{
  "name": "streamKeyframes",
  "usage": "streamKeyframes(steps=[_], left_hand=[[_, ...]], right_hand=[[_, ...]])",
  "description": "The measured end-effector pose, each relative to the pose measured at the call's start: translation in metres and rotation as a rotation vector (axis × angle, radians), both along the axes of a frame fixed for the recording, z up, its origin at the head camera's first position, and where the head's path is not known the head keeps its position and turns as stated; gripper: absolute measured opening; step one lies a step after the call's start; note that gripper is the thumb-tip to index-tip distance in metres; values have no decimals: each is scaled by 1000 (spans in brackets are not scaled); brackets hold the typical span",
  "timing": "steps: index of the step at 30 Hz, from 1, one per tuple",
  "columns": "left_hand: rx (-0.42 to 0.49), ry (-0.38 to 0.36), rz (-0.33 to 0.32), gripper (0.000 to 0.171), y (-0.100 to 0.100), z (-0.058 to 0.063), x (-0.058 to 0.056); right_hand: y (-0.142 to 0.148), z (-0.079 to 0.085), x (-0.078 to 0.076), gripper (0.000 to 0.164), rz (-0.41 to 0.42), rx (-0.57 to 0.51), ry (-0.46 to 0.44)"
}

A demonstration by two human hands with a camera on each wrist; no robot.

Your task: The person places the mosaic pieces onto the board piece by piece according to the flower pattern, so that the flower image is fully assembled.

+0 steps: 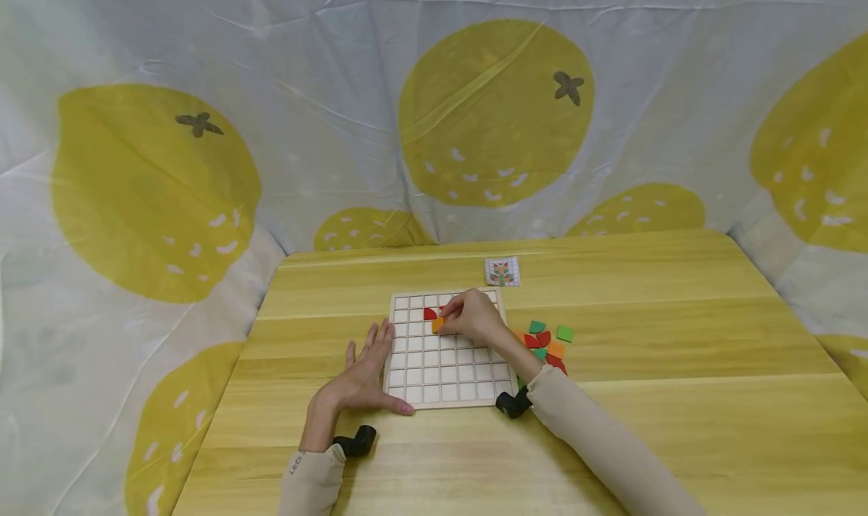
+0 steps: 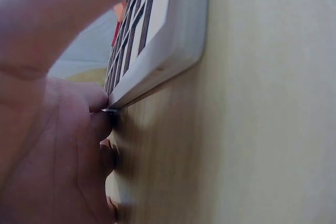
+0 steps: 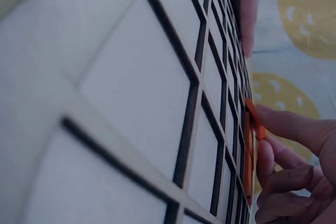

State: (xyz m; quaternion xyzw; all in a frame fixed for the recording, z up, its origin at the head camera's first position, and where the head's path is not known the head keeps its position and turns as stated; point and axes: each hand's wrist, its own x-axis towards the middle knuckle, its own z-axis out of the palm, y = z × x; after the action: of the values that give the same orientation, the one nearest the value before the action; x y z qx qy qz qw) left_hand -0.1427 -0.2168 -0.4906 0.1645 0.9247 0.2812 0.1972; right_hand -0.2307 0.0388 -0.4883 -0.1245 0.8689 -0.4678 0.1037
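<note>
A square wooden grid board (image 1: pixel 432 358) lies on the table. My right hand (image 1: pixel 475 322) reaches over its upper part and pinches an orange square tile (image 1: pixel 437 325) between thumb and finger; in the right wrist view the tile (image 3: pixel 255 118) is tilted against the grid. A red rounded tile (image 1: pixel 430 314) sits in a cell just above and left, and more red shows partly behind the fingertips. Along the board's left edge rests my left hand (image 1: pixel 359 378), fingers spread, the thumb at the lower left corner. The left wrist view shows this hand (image 2: pixel 58 145) against the board's side.
Right of the board lies a loose pile of red, green and orange tiles (image 1: pixel 544 339), partly hidden by my right forearm. A small pattern card (image 1: pixel 502 272) lies beyond the board's far edge. Lemon-printed cloth (image 1: pixel 325 124) hangs behind the wooden table (image 1: pixel 644 418).
</note>
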Motion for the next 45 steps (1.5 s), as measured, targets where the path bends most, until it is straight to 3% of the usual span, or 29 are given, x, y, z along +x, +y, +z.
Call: streamKeyframes(steps=[18,45], left_hand=[[3,-9,8,149,0,0,-1],[6,-17,7,150,1,1,0]], right_hand=[[-7,-3,2,15,29,2,-5],[-11,-7,3,15,-61,10,2]])
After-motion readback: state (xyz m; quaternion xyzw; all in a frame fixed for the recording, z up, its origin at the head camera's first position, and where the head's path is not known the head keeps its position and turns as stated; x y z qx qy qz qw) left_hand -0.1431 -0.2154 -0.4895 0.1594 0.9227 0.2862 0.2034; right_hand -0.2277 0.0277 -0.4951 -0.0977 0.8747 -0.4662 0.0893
